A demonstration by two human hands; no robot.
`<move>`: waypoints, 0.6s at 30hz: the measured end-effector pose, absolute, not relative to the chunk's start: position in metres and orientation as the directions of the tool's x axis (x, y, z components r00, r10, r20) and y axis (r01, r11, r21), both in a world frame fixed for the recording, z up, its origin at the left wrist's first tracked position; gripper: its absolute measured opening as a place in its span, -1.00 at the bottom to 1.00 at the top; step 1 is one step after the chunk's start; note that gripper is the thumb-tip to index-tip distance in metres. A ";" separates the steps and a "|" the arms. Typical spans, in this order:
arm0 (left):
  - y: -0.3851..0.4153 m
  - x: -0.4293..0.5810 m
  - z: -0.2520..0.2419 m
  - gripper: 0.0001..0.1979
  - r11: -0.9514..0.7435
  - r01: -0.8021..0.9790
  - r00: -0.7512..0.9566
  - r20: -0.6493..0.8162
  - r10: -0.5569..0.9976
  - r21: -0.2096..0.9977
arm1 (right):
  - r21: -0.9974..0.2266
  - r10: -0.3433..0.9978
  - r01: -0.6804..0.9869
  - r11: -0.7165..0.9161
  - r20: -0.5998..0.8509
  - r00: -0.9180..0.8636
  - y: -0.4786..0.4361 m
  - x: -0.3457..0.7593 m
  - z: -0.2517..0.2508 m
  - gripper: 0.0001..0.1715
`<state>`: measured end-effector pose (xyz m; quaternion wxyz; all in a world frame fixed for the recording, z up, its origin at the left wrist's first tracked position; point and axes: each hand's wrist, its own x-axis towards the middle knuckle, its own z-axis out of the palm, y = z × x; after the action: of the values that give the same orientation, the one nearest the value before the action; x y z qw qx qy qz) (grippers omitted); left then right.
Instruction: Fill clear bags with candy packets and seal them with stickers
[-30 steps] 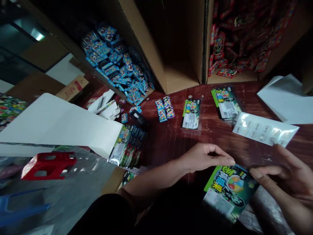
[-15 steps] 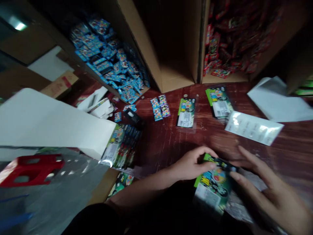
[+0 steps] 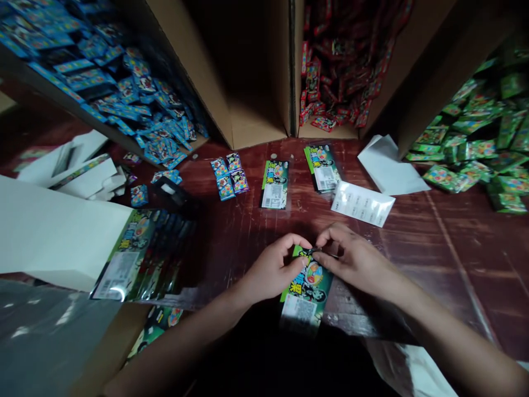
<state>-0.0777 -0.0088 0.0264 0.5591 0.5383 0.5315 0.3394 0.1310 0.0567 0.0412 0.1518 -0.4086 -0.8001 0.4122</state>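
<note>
A green and black printed packet (image 3: 308,286) lies near the table's front edge, close to my body. My left hand (image 3: 275,267) pinches its top left part between thumb and fingers. At the top edge of the same packet, my right hand (image 3: 347,256) has thumb and forefinger pressed together. Whatever lies between the right fingertips is too small to tell. Beyond the hands lie a single similar packet (image 3: 275,184), a small stack of packets (image 3: 323,168) and a sheet of clear stickers (image 3: 362,203). Several blue and purple sachets (image 3: 229,176) sit to their left.
Cardboard boxes along the back hold blue sachets (image 3: 124,82), red sachets (image 3: 330,82) and green sachets (image 3: 475,138). A white box (image 3: 61,231) with packets (image 3: 140,253) stands left, near a black object (image 3: 171,193). White paper (image 3: 390,165) lies back right.
The view has shifted right, so the table things sit further left. My right hand has come in to the packet's top edge, its fingers now closed together. My left hand still holds the packet.
</note>
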 end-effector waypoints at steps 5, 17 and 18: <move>-0.010 -0.099 0.030 -0.77 0.151 0.216 0.111 -0.178 0.978 0.965 | -0.721 0.746 0.459 0.519 0.120 -0.655 0.059 0.108 0.037 -0.87; -0.006 -0.242 0.021 -0.64 0.296 0.698 -0.302 -0.107 0.947 0.652 | -0.393 0.781 0.713 0.580 0.020 -0.625 0.240 -0.036 -0.020 -0.17; -0.003 -0.234 0.019 -0.62 0.278 0.727 -0.325 -0.041 0.945 0.628 | -0.381 0.789 0.726 0.572 0.015 -0.614 0.253 -0.042 -0.027 -0.22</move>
<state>-0.2337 -0.0025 0.0188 0.2093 0.5417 0.7715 0.2600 -0.0424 0.2527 -0.0270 0.0921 -0.4295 -0.8819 0.1713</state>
